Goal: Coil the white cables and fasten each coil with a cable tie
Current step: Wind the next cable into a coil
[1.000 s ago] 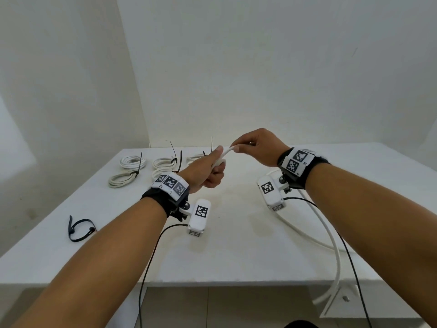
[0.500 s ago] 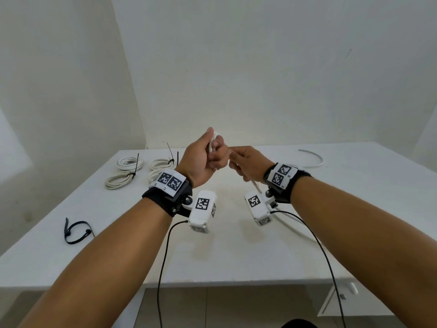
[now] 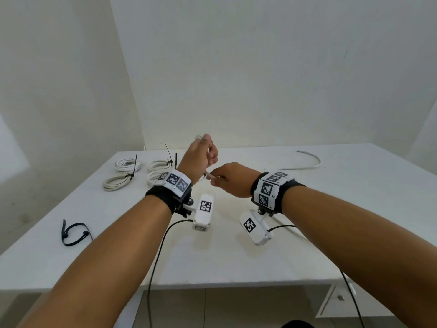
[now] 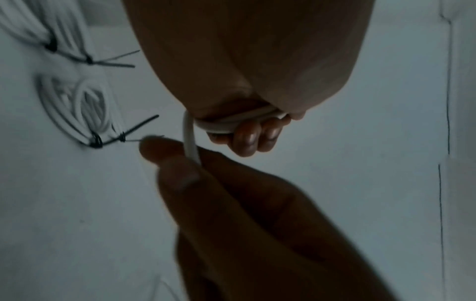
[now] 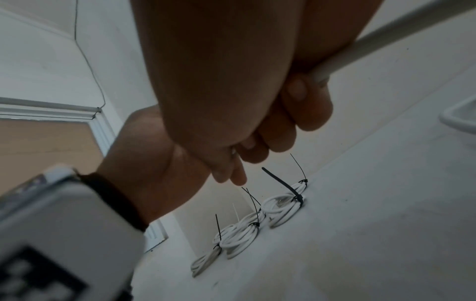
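Observation:
My left hand [image 3: 208, 155] is raised above the table's middle, its fingers curled round a few turns of white cable [image 4: 239, 120]. Just below and to the right, my right hand [image 3: 216, 177] pinches the same cable [image 4: 190, 142] between thumb and fingers, close against the left hand. In the right wrist view the cable [image 5: 386, 38] runs out of the right fist toward the upper right. Its free length [image 3: 309, 159] curves over the table's back right. Several finished coils [image 3: 127, 164] with black ties lie at the back left. A loose black cable tie [image 3: 73, 233] lies at the left.
The white table [image 3: 236, 263] stands in a corner of white walls. A white cabinet with a knob [image 3: 340, 298] sits under the front right edge. Black camera leads [image 3: 153, 268] hang from both wrists over the front edge.
My left hand rose and turned upright with the cable wound on it. My right hand dropped below it and moved left. The cable's tail came up off the front right edge.

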A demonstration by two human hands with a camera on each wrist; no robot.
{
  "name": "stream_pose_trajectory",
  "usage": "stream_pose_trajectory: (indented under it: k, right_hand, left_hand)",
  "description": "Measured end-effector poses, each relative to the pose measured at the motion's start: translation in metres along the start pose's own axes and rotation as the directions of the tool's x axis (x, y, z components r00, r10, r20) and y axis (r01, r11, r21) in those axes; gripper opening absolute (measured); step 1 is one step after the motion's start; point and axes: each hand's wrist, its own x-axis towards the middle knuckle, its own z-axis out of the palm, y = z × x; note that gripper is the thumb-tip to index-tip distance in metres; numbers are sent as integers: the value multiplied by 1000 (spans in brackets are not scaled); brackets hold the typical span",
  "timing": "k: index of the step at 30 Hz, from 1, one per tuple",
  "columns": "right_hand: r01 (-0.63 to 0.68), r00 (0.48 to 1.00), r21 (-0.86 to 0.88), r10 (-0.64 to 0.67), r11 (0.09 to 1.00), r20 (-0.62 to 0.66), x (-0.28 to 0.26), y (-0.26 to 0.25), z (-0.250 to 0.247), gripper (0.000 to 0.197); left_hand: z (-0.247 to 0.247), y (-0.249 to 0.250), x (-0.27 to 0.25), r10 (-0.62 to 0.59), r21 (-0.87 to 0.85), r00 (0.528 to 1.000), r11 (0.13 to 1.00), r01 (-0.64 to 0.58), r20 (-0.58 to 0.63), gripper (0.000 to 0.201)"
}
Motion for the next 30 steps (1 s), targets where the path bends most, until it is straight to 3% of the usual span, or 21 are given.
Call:
stream_pose_trajectory:
  k: [4,8,10,14,17,21,27,30]
  right_hand:
    - [15,999,-57,-13,998,40,-9,1,-1,21]
    - [25,1000,-28,-25,999,-4,-15,4,-9,17]
    - [41,999,0,-41,999,-34,-15,6,-13,16]
    - [83,991,81,-74,993,-111,-13,13,-23,14]
    - [76,981,195,-38,978,-193,-12,21,-31,12]
    - [75,969,266,-8,961,-246,-13,31,-39,15]
    - [77,947,431,69,899,-314,-11,40,-28,26]
    - [86,940,413,63,907,-335,-14,29,-18,55]
  left_hand:
    - [-4,-12,-11,-143,408,984,909,88,107,32]
    - [-13,-18,-15,-306,626,941,764,155,140,38]
    - [-14,-20,-16,-397,696,899,699,165,186,40]
    - [-14,-25,-21,-526,510,808,788,345,266,35]
    - [-13,-27,-24,-487,277,807,869,410,334,47]
    - [-11,-20,-31,-435,104,758,890,444,485,59]
    - [-7,11,-38,-220,-180,848,923,342,483,51]
    - [-2,28,-37,-100,-309,880,913,266,464,54]
